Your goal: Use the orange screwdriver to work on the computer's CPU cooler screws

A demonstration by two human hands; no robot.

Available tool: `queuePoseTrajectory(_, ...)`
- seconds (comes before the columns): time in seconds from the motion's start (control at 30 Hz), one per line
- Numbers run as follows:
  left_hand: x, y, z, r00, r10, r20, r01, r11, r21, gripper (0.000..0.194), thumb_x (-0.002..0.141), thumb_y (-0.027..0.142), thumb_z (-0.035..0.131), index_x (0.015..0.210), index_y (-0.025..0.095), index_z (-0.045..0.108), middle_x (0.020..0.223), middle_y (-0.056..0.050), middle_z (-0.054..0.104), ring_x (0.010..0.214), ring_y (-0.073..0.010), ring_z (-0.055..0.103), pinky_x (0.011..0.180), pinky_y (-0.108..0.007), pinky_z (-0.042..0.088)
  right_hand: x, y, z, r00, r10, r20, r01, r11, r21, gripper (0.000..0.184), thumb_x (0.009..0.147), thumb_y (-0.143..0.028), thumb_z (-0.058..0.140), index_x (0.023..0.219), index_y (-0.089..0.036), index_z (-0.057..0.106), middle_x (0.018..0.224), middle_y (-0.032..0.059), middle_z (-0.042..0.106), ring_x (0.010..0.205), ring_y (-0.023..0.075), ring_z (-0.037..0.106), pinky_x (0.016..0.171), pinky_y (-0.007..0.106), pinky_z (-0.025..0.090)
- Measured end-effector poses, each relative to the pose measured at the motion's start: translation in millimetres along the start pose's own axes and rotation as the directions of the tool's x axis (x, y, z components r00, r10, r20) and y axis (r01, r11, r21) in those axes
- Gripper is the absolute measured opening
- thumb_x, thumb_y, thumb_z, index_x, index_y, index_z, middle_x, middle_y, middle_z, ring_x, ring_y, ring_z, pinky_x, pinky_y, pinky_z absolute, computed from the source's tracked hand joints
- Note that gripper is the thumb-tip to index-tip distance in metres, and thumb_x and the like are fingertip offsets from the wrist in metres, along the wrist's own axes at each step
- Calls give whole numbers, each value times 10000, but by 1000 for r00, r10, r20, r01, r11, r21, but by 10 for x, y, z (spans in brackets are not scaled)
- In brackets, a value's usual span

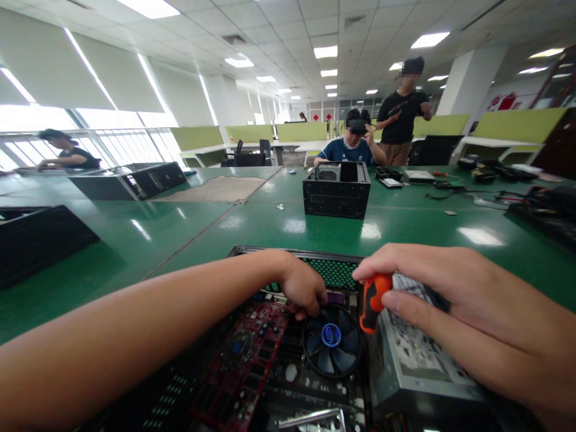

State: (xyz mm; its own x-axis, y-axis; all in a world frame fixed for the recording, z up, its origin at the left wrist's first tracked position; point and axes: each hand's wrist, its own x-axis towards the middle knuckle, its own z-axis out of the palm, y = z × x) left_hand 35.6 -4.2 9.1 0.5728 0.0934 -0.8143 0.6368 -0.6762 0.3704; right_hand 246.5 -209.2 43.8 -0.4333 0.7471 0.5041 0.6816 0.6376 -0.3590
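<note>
An open computer case [335,273] lies in front of me with its inside facing up. My left hand [303,289] reaches into it with curled fingers, its fingertips at the upper left edge of a black CPU fan [332,363] with a blue hub. What those fingertips pinch, if anything, is hidden. Between thumb and fingers, my right hand [432,288] holds a screwdriver by its orange and black handle [375,303], just right of the fan. The screwdriver's shaft does not show. A red circuit board [245,360] sits left of the fan, and a grey metal power supply [409,354] lies under my right hand.
A second black case [336,195] stands across the green table [252,231], where a co-worker [353,144] sits. Another person [402,114] stands behind. More cases [40,240] lie to the left; cables and parts [486,171] lie to the right.
</note>
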Motion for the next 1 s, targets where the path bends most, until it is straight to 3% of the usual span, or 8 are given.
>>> queuePoseTrajectory(0.17, 26, -11, -67, 1000, 11, -2, -11, 1000, 6, 348, 967, 135, 727, 653, 276, 676, 681, 27, 729, 756, -236, 665, 768, -366, 502, -109, -41, 1, 998, 51, 29, -53, 996, 72, 315, 1327, -346, 584, 1421, -504, 840, 1358, -151, 981, 1169, 153, 954, 939, 237, 726)
queuePoseTrajectory(0.33, 10, 54, -106, 1000, -3, -15, 3, 1000, 3, 321, 909, 98, 739, 643, 270, 693, 686, 40, 737, 766, -233, 665, 778, -363, 503, -6, -93, -53, 984, 112, 142, -135, 976, 171, 392, 1278, -270, 542, 1234, -440, 892, 1200, -175, 971, 1057, 97, 939, 940, 225, 695)
queuePoseTrajectory(0.53, -1, 75, -103, 1000, -12, -16, 12, 1000, -6, 314, 888, 83, 739, 636, 268, 708, 687, 42, 729, 774, -236, 659, 784, -361, 499, 13, -107, -54, 978, 93, 189, -126, 978, 168, 412, 1267, -256, 534, 1309, -391, 921, 1202, -69, 984, 1032, 171, 936, 919, 290, 695)
queuePoseTrajectory(0.67, 3, 65, -105, 1000, -16, -7, 16, 1000, -3, 301, 893, 94, 746, 646, 264, 716, 707, 35, 743, 783, -235, 670, 788, -362, 508, -104, -63, -18, 984, 128, 124, -139, 986, 87, 202, 1196, -395, 813, 1339, -344, 947, 1129, 54, 976, 1039, 306, 928, 891, 369, 724)
queuePoseTrajectory(0.83, 14, 59, -110, 1000, -3, -14, 3, 1000, -2, 290, 891, 139, 746, 639, 271, 691, 698, 28, 749, 777, -242, 683, 777, -364, 512, -233, 4, 21, 987, 140, 80, -142, 990, 21, 228, 1142, -486, 907, 1311, -342, 961, 1040, 60, 946, 1000, 325, 903, 902, 391, 721)
queuePoseTrajectory(1.0, 18, 64, -118, 1000, -7, 2, 7, 1000, -6, 270, 850, 101, 751, 645, 269, 699, 694, 33, 741, 767, -240, 669, 780, -365, 513, -105, -15, 15, 988, 120, 101, -121, 993, 10, 117, 1130, -413, 942, 1213, -331, 945, 1025, 31, 948, 931, 284, 893, 834, 350, 663)
